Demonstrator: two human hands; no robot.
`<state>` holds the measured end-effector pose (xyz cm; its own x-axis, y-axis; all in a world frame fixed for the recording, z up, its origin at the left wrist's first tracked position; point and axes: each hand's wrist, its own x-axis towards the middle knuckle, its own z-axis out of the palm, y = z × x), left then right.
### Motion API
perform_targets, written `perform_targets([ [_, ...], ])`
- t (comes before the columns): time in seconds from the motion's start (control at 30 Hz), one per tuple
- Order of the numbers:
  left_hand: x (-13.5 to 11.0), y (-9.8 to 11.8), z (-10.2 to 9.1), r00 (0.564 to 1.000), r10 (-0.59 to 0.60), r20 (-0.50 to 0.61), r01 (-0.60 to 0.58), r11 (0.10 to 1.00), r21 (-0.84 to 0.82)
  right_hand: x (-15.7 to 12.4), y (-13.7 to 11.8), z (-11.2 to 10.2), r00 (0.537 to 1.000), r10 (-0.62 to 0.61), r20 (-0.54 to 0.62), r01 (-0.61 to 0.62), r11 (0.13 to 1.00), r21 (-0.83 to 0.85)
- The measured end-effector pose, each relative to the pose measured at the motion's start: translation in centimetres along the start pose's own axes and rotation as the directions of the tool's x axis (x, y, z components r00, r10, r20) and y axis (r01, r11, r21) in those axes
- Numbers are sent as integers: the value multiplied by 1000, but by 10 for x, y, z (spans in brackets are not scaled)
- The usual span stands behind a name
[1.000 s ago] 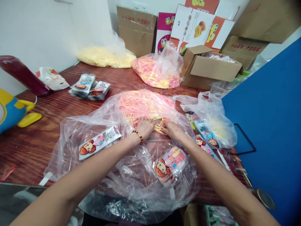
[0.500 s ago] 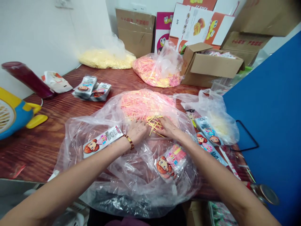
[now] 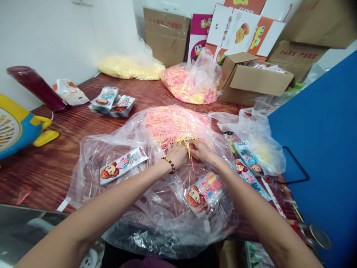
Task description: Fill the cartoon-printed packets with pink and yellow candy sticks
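A heap of thin pink and yellow sticks [image 3: 170, 124] lies on a spread clear plastic bag [image 3: 111, 149] on the wooden table [image 3: 55, 160]. My left hand [image 3: 176, 154], with a bead bracelet on the wrist, and my right hand [image 3: 201, 150] meet at the near edge of the heap. Both are closed on a small bunch of sticks [image 3: 187, 146] between them. A filled packet with a cartoon girl [image 3: 203, 193] lies just below my right forearm. A flat empty packet [image 3: 122, 165] lies left of my left wrist.
More packets [image 3: 113, 101] sit at the back left, others [image 3: 247, 162] by a second bag at right. Bags of yellow sticks [image 3: 128, 67] and pink sticks [image 3: 186, 83], an open carton [image 3: 251, 78] and stacked boxes line the back. A blue panel [image 3: 320, 141] stands right, a yellow-blue fan [image 3: 16, 128] left.
My hands have drawn closer together, gathering loose sticks into a tighter bunch. The camera has shifted slightly.
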<state>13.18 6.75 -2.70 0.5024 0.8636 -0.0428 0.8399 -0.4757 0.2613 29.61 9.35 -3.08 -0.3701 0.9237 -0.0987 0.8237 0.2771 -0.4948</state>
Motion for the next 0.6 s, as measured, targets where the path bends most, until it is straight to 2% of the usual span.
perform_targets([
  [0.07,0,-1,-1,1000,6,16,-5,1000,-16,1,2,-7,997,61,38,-61,998,9],
  [0.13,-3,-5,-5,999,11,36,-10,1000,-27,2,0,-12,995,72,72,-70,997,-29],
  [0.23,-16,-15,-19,996,66,57,-62,996,-67,8,-12,-10,992,65,108,-46,984,-172],
  [0.3,-30,-27,-30,995,98,32,-94,989,-111,13,-25,-2,988,123,89,-94,956,-276],
  [0.37,-49,-43,-42,999,36,-5,-36,992,-121,16,-36,7,982,179,55,-152,933,-327],
  [0.47,-80,-71,-58,993,-95,-77,80,981,-174,16,-46,17,984,180,4,-168,927,-335],
  [0.6,-118,-110,-64,964,-219,-151,184,959,-215,8,-43,17,988,155,-8,-150,943,-297],
])
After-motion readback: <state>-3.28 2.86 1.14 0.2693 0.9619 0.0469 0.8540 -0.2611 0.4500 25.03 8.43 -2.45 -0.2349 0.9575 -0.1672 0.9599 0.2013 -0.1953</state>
